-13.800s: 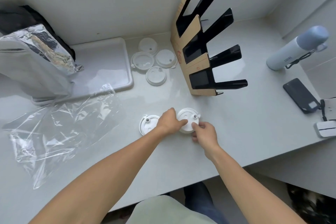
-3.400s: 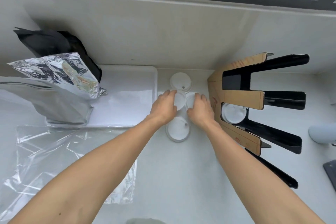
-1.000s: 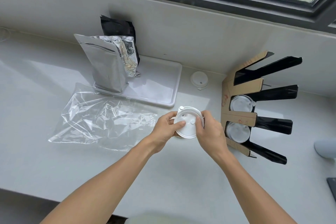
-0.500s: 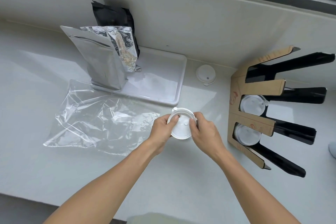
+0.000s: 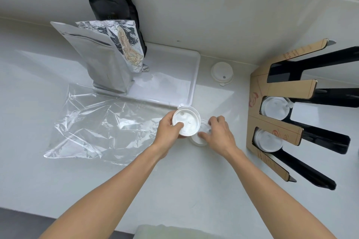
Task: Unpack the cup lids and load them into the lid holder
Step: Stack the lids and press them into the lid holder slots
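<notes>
My left hand grips a white cup lid, its underside tilted up toward me. My right hand pinches a second white lid that sits low, just below and right of the first, partly hidden by both hands. A third lid lies alone on the counter near the back wall. The lid holder, cardboard-wrapped with black prongs, stands at the right. White lids sit in its two lower slots: one slot's lids above the other's.
A white tray sits behind my hands with a silver foil bag and a black bag on its left end. An empty clear plastic wrapper is spread on the counter to the left. The wall runs close behind.
The lids held together between both hands have come apart: my left hand keeps one, my right hand has drawn another down and to the right. The view has shifted slightly.
</notes>
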